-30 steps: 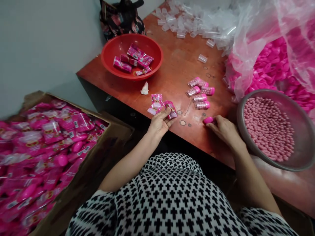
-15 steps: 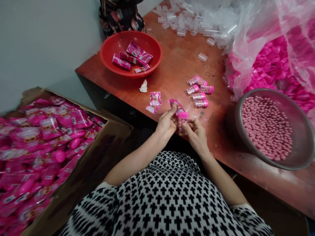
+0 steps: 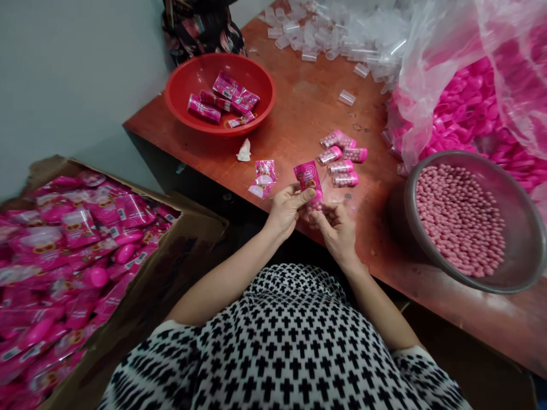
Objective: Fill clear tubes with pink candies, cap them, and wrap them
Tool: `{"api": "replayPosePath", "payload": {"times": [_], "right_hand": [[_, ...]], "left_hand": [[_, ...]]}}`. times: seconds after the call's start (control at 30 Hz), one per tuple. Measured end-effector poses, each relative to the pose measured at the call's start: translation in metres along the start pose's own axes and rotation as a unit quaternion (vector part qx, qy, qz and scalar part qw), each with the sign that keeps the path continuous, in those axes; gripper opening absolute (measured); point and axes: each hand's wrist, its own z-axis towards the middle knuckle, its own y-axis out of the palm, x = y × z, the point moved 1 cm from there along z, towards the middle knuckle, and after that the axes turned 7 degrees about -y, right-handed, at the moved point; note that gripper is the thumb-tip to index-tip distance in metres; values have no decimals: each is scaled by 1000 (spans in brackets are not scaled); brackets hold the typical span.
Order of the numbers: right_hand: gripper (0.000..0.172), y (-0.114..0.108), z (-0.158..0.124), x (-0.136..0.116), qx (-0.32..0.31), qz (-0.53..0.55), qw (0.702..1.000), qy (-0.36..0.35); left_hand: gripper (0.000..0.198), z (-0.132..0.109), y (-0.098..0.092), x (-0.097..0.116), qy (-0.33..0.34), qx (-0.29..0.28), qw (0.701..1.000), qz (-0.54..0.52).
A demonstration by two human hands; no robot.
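Note:
My left hand (image 3: pixel 287 209) pinches a printed pink wrapper (image 3: pixel 308 175) between thumb and fingers, at the table's front edge. Just under it, my right hand (image 3: pixel 337 230) is closed on a small clear tube of pink candies (image 3: pixel 315 208). The tube's upper end lies against or inside the wrapper's lower end; I cannot tell how far in. Several filled tubes with pink caps (image 3: pixel 343 166) lie beyond my right hand. Left of my left hand are flat pink wrappers (image 3: pixel 265 176) on the table.
A red bowl (image 3: pixel 171 111) holds wrapped packs. Clear tubes (image 3: pixel 333 34) are heaped at the back. On the right stand a grey tub (image 3: pixel 527 245) of candies and a plastic bag (image 3: pixel 421 108) of pink caps. A carton (image 3: pixel 132 279) full of pink packs is at left.
The wrapper has opened out flatter and stands upright above the tube, now covering the pink cap. The view has shifted slightly to the right.

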Motion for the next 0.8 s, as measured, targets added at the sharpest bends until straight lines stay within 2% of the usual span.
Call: {"api": "replayPosePath", "payload": {"times": [0.07, 0.13, 0.3, 0.37, 0.47, 0.53, 0.7, 0.8], "right_hand": [[23, -1, 0, 1, 5, -8, 1000, -16], [24, -1, 2, 1, 10, 15, 1000, -1], [32, 0, 9, 2, 3, 151, 981, 123], [33, 0, 10, 1, 18, 142, 984, 110], [29, -1, 9, 0, 39, 74, 996, 42], [28, -3, 9, 1, 41, 56, 997, 24], [33, -8, 14, 3, 12, 154, 983, 102], [35, -7, 14, 2, 10, 181, 976, 117]], "left_hand": [[41, 0, -1, -1, -7, 0, 1000, 21], [36, 1, -2, -1, -5, -8, 999, 44], [31, 1, -1, 0, -2, -9, 997, 82], [31, 0, 0, 0, -3, -2, 996, 86], [31, 0, 3, -4, -21, 10, 998, 62], [32, 0, 4, -7, -39, 15, 998, 39], [31, -2, 1, -4, -34, -15, 996, 79], [31, -2, -4, 5, -64, -50, 987, 139]]}}
